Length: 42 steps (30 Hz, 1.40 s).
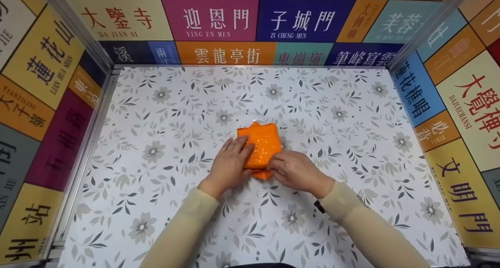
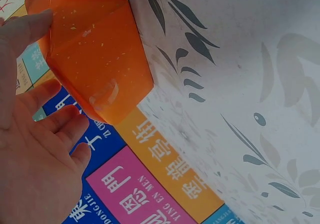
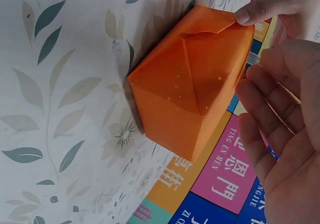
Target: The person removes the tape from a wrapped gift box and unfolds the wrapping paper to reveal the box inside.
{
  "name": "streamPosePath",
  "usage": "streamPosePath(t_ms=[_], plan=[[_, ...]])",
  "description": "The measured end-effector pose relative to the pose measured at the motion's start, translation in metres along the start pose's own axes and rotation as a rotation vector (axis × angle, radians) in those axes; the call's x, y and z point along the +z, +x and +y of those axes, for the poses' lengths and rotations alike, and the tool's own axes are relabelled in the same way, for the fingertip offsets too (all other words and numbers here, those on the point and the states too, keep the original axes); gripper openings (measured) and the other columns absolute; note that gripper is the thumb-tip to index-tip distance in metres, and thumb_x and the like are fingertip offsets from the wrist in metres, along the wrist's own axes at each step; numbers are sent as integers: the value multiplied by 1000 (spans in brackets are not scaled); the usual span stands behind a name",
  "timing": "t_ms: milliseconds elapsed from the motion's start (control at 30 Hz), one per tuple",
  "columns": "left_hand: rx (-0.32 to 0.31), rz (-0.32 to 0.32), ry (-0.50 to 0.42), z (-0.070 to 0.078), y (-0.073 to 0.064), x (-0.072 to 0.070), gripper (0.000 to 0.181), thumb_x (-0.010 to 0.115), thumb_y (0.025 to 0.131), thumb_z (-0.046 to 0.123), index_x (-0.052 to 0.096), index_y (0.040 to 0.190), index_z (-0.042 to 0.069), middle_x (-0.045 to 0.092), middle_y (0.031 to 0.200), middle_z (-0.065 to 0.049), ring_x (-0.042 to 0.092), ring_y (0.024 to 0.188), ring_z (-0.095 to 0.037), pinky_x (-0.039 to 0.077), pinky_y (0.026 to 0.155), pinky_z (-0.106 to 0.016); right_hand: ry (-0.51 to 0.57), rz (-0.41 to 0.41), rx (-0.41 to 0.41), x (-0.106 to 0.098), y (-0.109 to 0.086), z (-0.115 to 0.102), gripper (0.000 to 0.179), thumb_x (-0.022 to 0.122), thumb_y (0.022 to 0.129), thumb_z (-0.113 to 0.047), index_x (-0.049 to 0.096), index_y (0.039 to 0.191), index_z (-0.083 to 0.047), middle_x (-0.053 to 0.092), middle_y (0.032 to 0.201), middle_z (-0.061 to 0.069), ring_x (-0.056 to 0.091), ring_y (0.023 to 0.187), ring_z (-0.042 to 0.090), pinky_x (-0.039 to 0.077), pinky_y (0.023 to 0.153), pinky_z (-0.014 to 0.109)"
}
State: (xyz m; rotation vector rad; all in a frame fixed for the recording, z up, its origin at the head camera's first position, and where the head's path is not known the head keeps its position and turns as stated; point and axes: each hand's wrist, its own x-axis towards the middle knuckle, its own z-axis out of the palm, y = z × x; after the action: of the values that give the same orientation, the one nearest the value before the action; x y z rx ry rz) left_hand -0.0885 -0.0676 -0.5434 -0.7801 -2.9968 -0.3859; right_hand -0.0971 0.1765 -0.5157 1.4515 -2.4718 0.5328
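Note:
A box wrapped in orange paper with gold flecks (image 1: 261, 143) lies on the patterned tabletop. In the head view my left hand (image 1: 230, 164) holds its left side, fingers over the top and thumb at the near end. The right wrist view shows that thumb on the paper's edge by a folded flap (image 3: 207, 34). My right hand (image 1: 297, 170) is at the near right corner, its fingers bent and fingertips right at the edge of the wrapping. An orange point of paper (image 1: 261, 175) sticks out at the near end, between the hands. The box's underside is hidden.
White cloth with grey leaves and flowers (image 1: 164, 115) covers the table. Panels with coloured lettering stand at the back (image 1: 218, 20), left (image 1: 47, 76) and right (image 1: 461, 104). A dark band (image 1: 319, 206) shows by the right sleeve.

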Motion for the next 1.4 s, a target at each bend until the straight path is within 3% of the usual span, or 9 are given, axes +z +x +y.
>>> streamPosePath(t_ms=[167, 333, 500, 633, 800, 1033, 1400], plan=[[-5, 11, -16, -2, -2, 0, 85, 78, 83, 44, 40, 151, 9, 31, 158, -15, 27, 146, -29, 7, 121, -42, -15, -32, 104, -3, 5, 5, 19, 72, 86, -14, 70, 104, -11, 65, 109, 2, 64, 96, 22, 55, 84, 37], [-25, 22, -25, -3, -4, 2, 94, 74, 84, 51, 32, 155, 5, 29, 159, -16, 27, 146, -28, 8, 121, -42, -87, -167, 233, 3, 10, 8, 52, 74, 89, -31, 59, 134, -10, 53, 140, 10, 54, 123, 31, 46, 102, 44], [-33, 35, 9, -3, -5, 2, 95, 72, 85, 53, 31, 154, 3, 34, 157, -16, 29, 145, -27, 12, 120, -43, -139, -275, 293, 14, 12, 10, 70, 72, 89, -44, 49, 146, -9, 40, 153, 13, 39, 138, 34, 35, 111, 49], [-36, 26, 15, -4, -6, 1, 93, 72, 85, 52, 33, 154, 3, 36, 156, -15, 31, 144, -28, 14, 120, -44, -172, -308, 305, 19, 12, 11, 71, 71, 90, -44, 48, 147, -8, 40, 154, 14, 38, 139, 34, 33, 112, 50], [-53, 6, 21, -5, -7, 2, 93, 72, 84, 52, 33, 154, 4, 35, 157, -14, 31, 144, -27, 14, 120, -44, -175, -293, 296, 20, 13, 12, 66, 71, 91, -40, 50, 146, -9, 42, 152, 13, 40, 137, 33, 37, 110, 49], [-77, 21, 9, -8, -7, 3, 95, 75, 82, 51, 33, 153, 4, 34, 156, -16, 31, 144, -28, 13, 120, -44, -157, -300, 305, 18, 14, 12, 63, 68, 94, -41, 50, 146, -11, 42, 152, 11, 40, 137, 32, 41, 106, 48], [-115, -32, 22, -6, -10, 3, 101, 70, 86, 54, 23, 156, -2, 28, 159, -18, 29, 145, -29, 13, 120, -44, -161, -268, 300, 15, 10, 14, 62, 68, 94, -39, 50, 147, -12, 44, 151, 10, 43, 136, 32, 43, 104, 50]])
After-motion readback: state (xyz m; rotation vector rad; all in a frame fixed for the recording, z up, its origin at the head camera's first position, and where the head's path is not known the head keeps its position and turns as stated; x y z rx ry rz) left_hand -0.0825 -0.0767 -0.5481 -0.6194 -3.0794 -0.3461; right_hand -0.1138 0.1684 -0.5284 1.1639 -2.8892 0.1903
